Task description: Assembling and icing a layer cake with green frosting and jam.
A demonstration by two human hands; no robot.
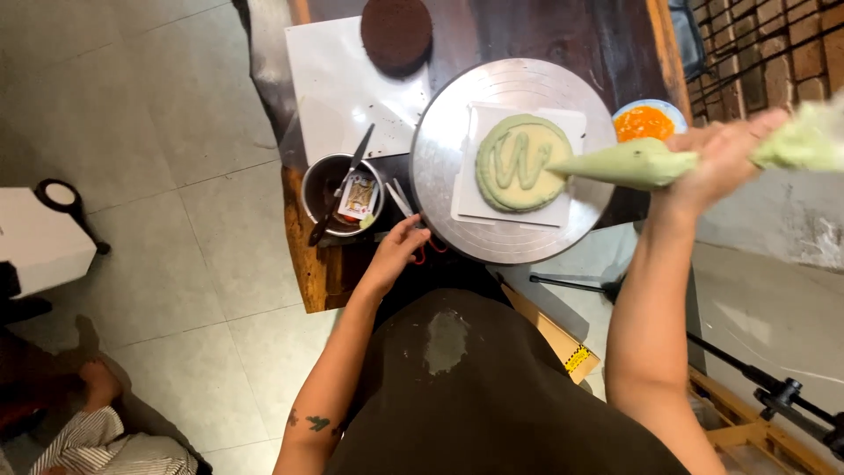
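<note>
My right hand (723, 154) grips a piping bag (629, 164) full of pale green cream, its tip touching the right edge of a round cake layer (520, 163). The layer is ringed with green cream and carries a zigzag of it. It lies on a white square board on a silver turntable (440, 176). My left hand (397, 251) rests with its fingertips against the turntable's near left rim, holding nothing.
A dark chocolate cake layer (396, 33) sits on a white board (338, 88) at the back. A metal bowl (338, 195) holds a spatula and a card. A bowl of orange filling (645, 121) stands behind the turntable. Another person's foot (98, 383) shows bottom left.
</note>
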